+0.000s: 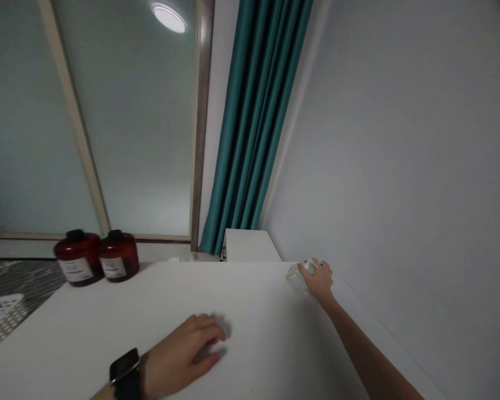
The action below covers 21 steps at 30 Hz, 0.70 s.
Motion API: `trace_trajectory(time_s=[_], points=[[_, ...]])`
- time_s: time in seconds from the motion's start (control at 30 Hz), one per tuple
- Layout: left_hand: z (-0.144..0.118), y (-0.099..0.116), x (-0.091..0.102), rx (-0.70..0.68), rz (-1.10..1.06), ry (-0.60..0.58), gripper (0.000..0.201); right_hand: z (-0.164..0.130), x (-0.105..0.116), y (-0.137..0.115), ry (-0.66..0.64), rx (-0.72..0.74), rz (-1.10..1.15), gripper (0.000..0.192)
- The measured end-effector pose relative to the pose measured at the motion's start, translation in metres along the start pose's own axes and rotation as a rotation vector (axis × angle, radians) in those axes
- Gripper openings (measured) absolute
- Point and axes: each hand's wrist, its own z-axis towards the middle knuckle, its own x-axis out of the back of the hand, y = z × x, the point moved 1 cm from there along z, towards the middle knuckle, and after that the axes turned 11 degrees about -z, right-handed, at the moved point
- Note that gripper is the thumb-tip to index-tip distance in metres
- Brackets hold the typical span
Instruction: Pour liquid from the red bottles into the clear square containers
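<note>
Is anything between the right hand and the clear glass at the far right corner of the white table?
No. The right hand already has its fingers on the glass; nothing lies between them. The left hand rests flat on the table, well apart.

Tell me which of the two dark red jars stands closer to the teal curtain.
The right-hand jar. It stands nearer the teal curtain, touching or nearly touching the left jar, which sits closer to the table's left edge.
</note>
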Motion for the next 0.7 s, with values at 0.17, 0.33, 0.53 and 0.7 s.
trace_trajectory(time_s=[0.17, 0.33, 0.53, 0.7], points=[[-0.022, 0.009, 0.001, -0.014, 0.167, -0.014, 0.021, -0.081, 0.014, -0.05, -0.056, 0.111, 0.103, 0.05], [-0.043, 0.015, -0.002, -0.122, 0.399, -0.012, 0.009, -0.155, 0.028, -0.108, -0.133, 0.257, 0.238, 0.05], [-0.05, 0.0, -0.005, -0.166, 0.64, 0.037, 0.011, -0.203, 0.042, -0.148, -0.115, 0.502, 0.518, 0.053], [-0.049, -0.01, -0.007, -0.181, 0.646, 0.045, 0.015, -0.249, 0.098, -0.141, 0.162, 0.604, 0.764, 0.024]])
